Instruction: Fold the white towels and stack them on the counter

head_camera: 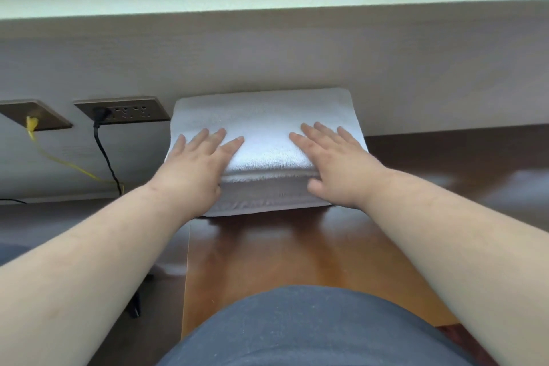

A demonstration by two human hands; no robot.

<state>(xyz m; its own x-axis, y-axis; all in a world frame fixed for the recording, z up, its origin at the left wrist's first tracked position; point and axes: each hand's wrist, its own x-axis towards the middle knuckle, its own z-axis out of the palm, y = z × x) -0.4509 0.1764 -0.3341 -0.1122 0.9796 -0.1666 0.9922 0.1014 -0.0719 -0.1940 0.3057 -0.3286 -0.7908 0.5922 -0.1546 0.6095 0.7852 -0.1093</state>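
A stack of folded white towels (264,125) sits on the brown wooden counter (267,249), pushed back against the wall panel. My left hand (196,163) lies flat on the left part of the top towel, fingers straight and spread. My right hand (335,157) lies flat on the right part, fingers straight, with the thumb down over the front edge of the stack. Neither hand grips the cloth. The lower layers of the stack show as grey folded edges at the front.
A wall socket (124,110) with a black plug and cable (104,151) sits left of the towels. Further left, a second plate (32,116) holds a yellow cable (59,160). The counter's left edge (187,261) drops off beside my left forearm.
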